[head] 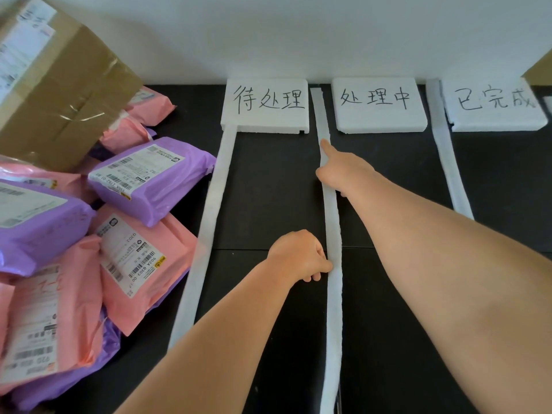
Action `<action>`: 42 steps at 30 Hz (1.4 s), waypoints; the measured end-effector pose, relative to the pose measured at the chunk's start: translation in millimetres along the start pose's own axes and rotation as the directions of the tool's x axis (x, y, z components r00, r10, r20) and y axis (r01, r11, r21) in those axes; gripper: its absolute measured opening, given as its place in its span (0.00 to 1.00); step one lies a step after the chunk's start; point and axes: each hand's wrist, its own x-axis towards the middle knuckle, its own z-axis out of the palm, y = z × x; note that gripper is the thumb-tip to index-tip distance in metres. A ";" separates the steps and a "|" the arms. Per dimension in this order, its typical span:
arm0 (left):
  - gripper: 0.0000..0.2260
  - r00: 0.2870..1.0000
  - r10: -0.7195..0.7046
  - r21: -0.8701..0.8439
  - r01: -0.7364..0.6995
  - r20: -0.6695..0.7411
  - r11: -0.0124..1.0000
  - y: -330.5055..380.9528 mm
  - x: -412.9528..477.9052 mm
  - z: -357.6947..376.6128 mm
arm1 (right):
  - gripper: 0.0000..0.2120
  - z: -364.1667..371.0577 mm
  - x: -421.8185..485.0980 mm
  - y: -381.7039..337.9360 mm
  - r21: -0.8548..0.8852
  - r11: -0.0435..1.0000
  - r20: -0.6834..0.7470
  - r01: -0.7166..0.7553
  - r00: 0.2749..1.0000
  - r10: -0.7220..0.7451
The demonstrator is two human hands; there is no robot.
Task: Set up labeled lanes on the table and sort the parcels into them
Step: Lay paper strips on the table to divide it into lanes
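A: Head view. Middle foam strip (333,234), where?
B: Runs down the desk (268,189), far edge to near edge, slightly bowed. Pinned under the right hand (340,168), forefinger straight, rest curled. Touched at its side by the left hand (298,255), curled; pinching or nudging, cannot tell.
A: Handling?
B: Likely light, soft, bendy, tearable. Best pressed flat, nudged by its edges. Parcels (143,258) heaped at the left edge.

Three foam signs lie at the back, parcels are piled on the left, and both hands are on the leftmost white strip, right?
Not quite. The head view shows the left hand and the right hand on the middle strip, not the leftmost strip. The rest is as you say.
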 end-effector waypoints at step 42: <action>0.10 0.983 -0.098 -0.225 0.061 -0.157 0.972 -26.1 -137.0 141.2 | 0.24 134.1 -236.7 99.5 0.295 0.955 -0.133 -0.042 0.988 0.084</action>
